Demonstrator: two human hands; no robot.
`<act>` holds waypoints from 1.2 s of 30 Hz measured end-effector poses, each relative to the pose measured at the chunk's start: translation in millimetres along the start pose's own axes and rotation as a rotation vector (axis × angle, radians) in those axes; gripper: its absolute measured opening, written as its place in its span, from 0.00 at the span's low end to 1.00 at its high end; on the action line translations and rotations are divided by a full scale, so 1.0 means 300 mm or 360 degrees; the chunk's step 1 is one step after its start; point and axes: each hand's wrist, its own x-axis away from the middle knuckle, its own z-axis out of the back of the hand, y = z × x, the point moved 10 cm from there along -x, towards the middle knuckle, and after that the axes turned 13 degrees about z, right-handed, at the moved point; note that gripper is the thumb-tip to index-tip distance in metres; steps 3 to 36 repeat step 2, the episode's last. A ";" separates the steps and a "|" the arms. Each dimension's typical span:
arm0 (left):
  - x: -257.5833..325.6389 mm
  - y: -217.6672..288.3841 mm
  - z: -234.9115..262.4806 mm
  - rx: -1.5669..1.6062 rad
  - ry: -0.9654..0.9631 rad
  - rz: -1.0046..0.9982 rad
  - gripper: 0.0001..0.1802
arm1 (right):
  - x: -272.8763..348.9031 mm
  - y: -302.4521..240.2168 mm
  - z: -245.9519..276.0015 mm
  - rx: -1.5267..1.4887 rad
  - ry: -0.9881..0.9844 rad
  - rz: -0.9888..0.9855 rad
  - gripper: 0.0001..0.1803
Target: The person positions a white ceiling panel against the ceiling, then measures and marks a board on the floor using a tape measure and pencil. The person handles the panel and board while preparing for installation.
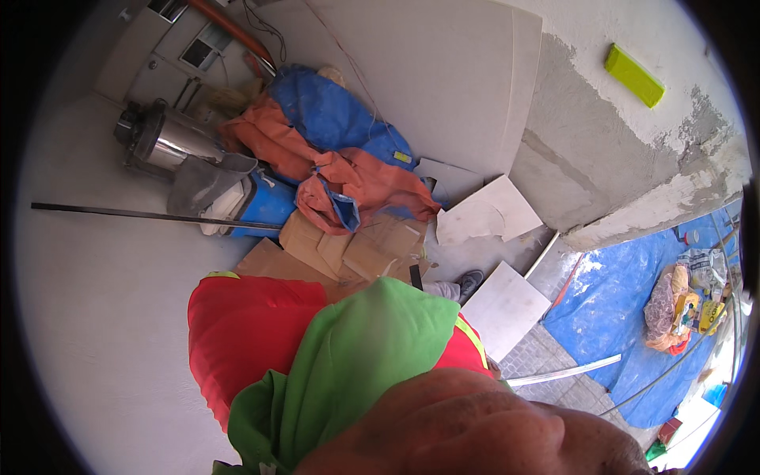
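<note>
A green top [368,332] fills the lower middle and blocks much of what lies beneath me. My left arm, in a red sleeve [249,328], bends in behind it; a sliver of skin shows past the cuff, and the hand is hidden. Of my right arm only a red sleeve edge with a yellow stripe [473,340] shows, and that hand is also out of sight. Just beyond the green top are flattened cardboard [376,249] and a short black strip [416,276], whose lower end is covered. A dark shoe [471,283] stands beside a white board [507,309].
Orange and blue tarp [340,119] is heaped beyond the cardboard. A shiny metal cylinder [178,141] and a long black bar [150,214] are at left. Another broken white board [483,214] leans farther off. A lime-green block [635,75] is against the patchy wall; blue sheeting [609,293] covers ground at right.
</note>
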 end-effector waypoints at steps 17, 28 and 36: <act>-0.037 -0.019 -0.025 -0.0067 0.0038 -0.0043 0.53 | -0.003 -0.187 -0.032 0.0133 -0.0065 0.0105 0.24; -0.037 -0.019 -0.025 -0.0067 0.0038 -0.0043 0.53 | -0.003 -0.187 -0.032 0.0133 -0.0065 0.0105 0.24; -0.037 -0.019 -0.025 -0.0067 0.0038 -0.0043 0.53 | -0.003 -0.187 -0.032 0.0133 -0.0065 0.0105 0.24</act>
